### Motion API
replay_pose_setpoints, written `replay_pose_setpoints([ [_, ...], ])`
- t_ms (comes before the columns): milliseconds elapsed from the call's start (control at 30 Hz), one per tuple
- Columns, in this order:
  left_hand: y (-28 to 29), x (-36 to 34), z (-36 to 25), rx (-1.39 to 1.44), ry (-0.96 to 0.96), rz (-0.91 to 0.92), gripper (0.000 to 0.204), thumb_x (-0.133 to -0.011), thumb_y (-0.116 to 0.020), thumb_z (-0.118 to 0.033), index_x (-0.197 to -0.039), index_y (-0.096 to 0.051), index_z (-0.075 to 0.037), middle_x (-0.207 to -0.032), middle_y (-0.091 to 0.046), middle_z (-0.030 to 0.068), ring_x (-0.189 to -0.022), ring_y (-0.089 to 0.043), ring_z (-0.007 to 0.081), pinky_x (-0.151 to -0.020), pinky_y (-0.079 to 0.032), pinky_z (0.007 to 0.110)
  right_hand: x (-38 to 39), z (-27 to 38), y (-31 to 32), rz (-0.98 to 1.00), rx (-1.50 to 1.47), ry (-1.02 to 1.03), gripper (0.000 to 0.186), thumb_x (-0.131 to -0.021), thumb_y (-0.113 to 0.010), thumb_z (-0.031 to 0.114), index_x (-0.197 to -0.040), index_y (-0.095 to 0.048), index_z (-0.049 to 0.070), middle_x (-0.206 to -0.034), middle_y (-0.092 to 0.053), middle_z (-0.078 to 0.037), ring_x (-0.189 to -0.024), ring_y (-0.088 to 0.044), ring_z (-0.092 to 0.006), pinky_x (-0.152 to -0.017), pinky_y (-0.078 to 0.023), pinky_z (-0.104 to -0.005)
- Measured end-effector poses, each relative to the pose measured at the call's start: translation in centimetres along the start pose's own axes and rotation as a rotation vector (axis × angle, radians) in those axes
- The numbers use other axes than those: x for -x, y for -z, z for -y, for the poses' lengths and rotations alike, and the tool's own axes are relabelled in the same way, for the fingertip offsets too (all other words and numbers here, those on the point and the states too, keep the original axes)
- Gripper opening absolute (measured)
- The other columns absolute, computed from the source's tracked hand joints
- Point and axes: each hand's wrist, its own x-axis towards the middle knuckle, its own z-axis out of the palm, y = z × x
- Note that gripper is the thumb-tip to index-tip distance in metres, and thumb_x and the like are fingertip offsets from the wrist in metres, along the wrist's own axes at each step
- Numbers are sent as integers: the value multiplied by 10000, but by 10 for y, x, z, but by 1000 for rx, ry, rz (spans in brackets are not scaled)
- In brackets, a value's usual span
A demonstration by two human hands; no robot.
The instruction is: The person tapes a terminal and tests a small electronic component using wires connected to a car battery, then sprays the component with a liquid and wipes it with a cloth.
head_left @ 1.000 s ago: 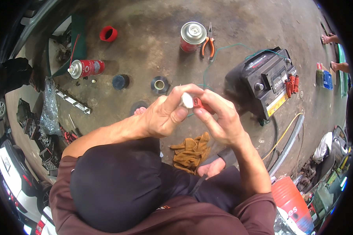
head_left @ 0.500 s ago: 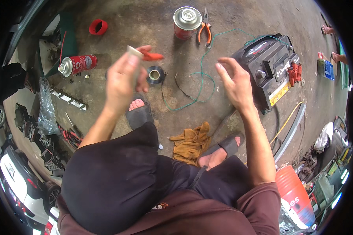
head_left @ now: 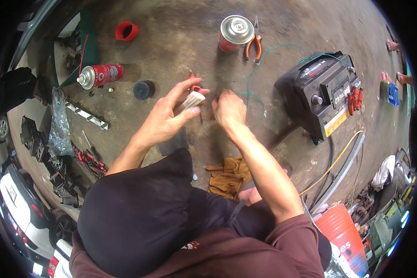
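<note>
My left hand [head_left: 164,116] is closed round a pale, white cylindrical stick [head_left: 192,101], its blunt end facing up. A small red piece [head_left: 193,85], perhaps a clip, shows at the fingertips of that hand; its kind is unclear. Close to its right, my right hand [head_left: 229,109] has its fingers curled together, and what they hold is hidden. Thin green wire [head_left: 250,94] runs from beside the right hand toward the black car battery [head_left: 310,88]. Several red clips [head_left: 355,99] sit against the battery's right side.
Ahead stand a spray can [head_left: 236,32] and orange-handled pliers [head_left: 254,46]. To the left lie a red can [head_left: 102,75], a red cap [head_left: 126,31], a dark round roll [head_left: 144,90] and a metal strip [head_left: 86,116]. Brown work gloves [head_left: 229,176] lie between my feet.
My right hand has moved left and closed beside the left hand. The left hand has come lower and to the right, still holding the white stick. The green wire's loop has shifted.
</note>
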Motion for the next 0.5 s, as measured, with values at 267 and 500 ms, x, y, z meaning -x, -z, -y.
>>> replay_pose_setpoints([
  [267, 5, -10, -10, -301, -42, 47, 592, -1006, -717, -144, -1562, -528, -71, -1346, -757, 114, -1172, -737, 203, -834, -624, 314, 36, -7, 82, -3, -838, 31, 140, -884, -779, 98, -967, -728, -3, -810, -740, -77, -746, -674, -96, -733, -565, -298],
  [500, 2, -10, -10, -264, -50, 162, 632, -982, -759, -152, -1569, -537, -76, -1312, -764, 139, -1191, -749, 265, -1025, -590, 426, 52, 6, 148, -43, -633, 406, 127, -903, -783, 58, -1021, -763, 15, -864, -678, -77, -786, -707, -173, -728, -567, -326],
])
